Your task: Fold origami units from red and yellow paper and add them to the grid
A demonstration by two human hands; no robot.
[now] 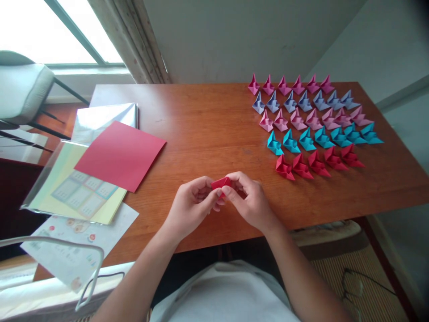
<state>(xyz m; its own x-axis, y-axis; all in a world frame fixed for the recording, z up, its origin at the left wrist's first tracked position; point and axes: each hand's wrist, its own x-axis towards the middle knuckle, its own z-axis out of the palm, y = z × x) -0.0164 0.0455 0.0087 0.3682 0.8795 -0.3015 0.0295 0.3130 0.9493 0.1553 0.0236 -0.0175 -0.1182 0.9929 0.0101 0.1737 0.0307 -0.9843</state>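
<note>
Above the wooden table's (201,120) near edge: red folded paper (220,183)
Left hand (196,201): pinching its left side, thumb in front
Right hand (246,197): pinching its right side
Table's right part: rows of folded paper boats (307,139)
Table's left part: red sheet (120,154)

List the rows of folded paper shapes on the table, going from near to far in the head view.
Red row → turquoise row → light pink row → pale purple row → deep pink row.
</note>
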